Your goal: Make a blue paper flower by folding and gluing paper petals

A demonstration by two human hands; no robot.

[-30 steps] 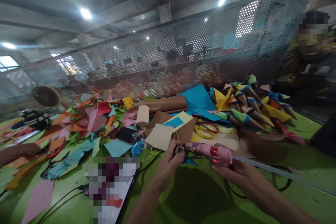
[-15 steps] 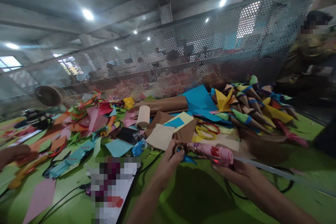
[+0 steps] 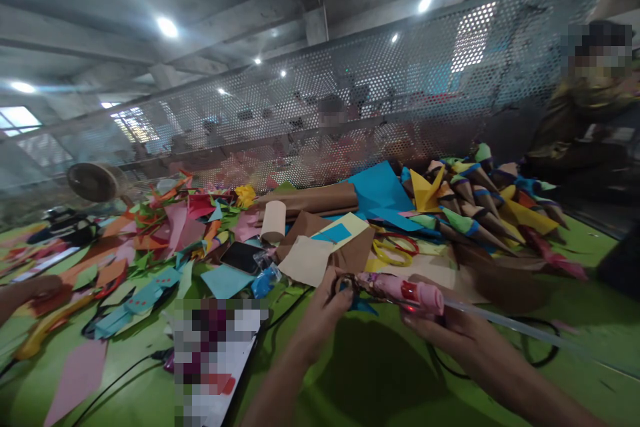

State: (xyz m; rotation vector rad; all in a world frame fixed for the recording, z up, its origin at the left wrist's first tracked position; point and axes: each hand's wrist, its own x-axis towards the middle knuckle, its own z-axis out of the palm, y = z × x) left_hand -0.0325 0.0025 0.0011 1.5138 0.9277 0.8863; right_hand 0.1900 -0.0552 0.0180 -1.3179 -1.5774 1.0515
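Note:
In my right hand [image 3: 435, 320] is a pink hot glue gun [image 3: 400, 287], its nozzle pointing left and a red light glowing on its side. A long clear glue stick [image 3: 505, 320] sticks out of its back end. My left hand [image 3: 330, 297] pinches a small folded piece of blue paper [image 3: 364, 307] right at the nozzle. Something brown or dark shows between the fingertips, too small to make out. Just beyond my hands lie brown and cream paper sheets [image 3: 306, 260] and yellow-handled scissors [image 3: 387, 253].
Paper cones [image 3: 475, 200] are heaped at the back right. Coloured paper scraps [image 3: 175, 220] cover the left, with a phone [image 3: 238, 258] nearby. A black cord [image 3: 450, 370] curls under my right arm. Another person's hand [image 3: 35, 290] reaches in at the left. A perforated metal screen [image 3: 300, 120] stands behind.
Both hands stay almost in place, with the glue gun against the blue piece. The other person's hand at the left has shifted slightly.

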